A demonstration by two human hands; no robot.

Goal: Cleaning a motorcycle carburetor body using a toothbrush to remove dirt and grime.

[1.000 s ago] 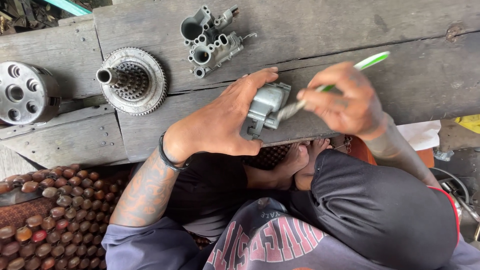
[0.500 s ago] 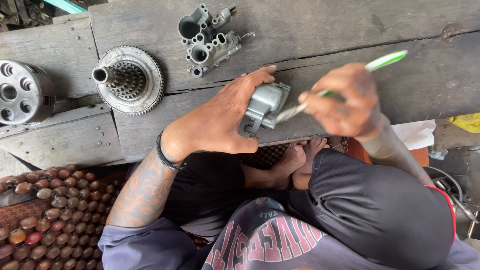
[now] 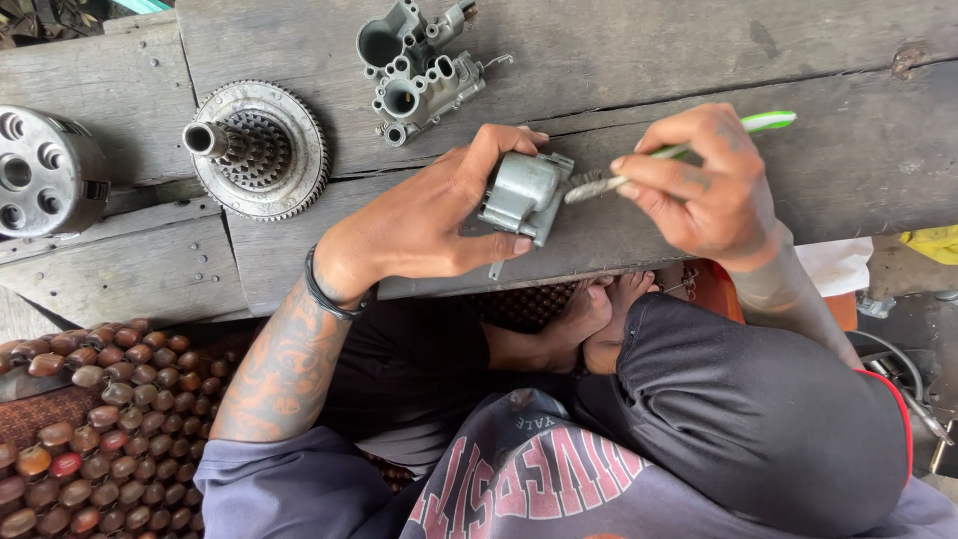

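The left hand [image 3: 429, 215] reaches in with its wrist bent, fingers and thumb wrapped around a small grey metal housing [image 3: 524, 195] held just over the near edge of the wooden counter [image 3: 619, 50], while the right hand [image 3: 704, 185] pinches a green-handled brush [image 3: 679, 150] whose bristle end touches the housing's right side. The housing is dull, boxy and cast, with rounded corners. Farther back on the counter lie a toothed gear with a central shaft [image 3: 257, 150], a grey carburettor body [image 3: 414, 60] and, at the far left, a round drum with holes [image 3: 45, 172].
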